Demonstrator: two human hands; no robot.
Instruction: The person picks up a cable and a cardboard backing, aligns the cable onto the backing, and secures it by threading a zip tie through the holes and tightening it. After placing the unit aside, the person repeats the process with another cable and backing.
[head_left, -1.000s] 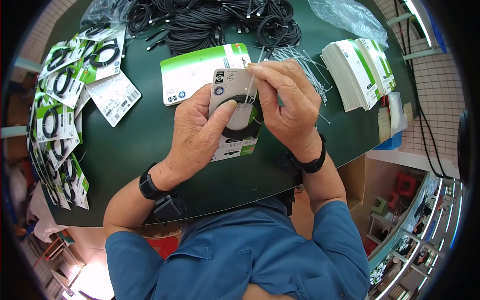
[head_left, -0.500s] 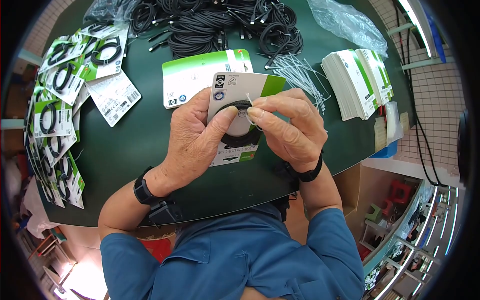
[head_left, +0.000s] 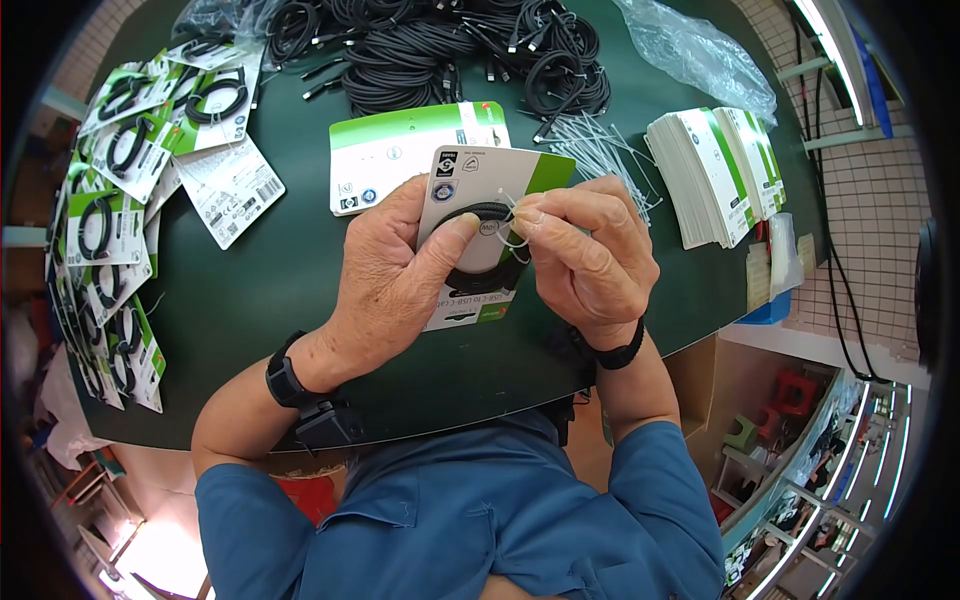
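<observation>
My left hand (head_left: 385,265) grips a white and green packaging card (head_left: 500,170) by its left side, thumb on the front. A coiled black USB cable (head_left: 470,280) lies against the card, pressed under that thumb. At the card's right edge, the fingertips of my right hand (head_left: 590,245) pinch a thin white cable tie (head_left: 508,205). The tie forms a loose loop by the coil; its far end is hidden by my fingers. Behind the held card lies a stack of similar cards (head_left: 400,150).
Carded cables (head_left: 125,150) pile up on the left of the green table (head_left: 260,310). Loose black cables (head_left: 410,60) lie at the back, beside scattered white cable ties (head_left: 600,155). Card stacks (head_left: 700,180) stand at the right, near a clear plastic bag (head_left: 700,55).
My right fingers have shifted slightly right, and more of the cable tie's loop shows between them and the coil. My left hand keeps its hold on the card and cable.
</observation>
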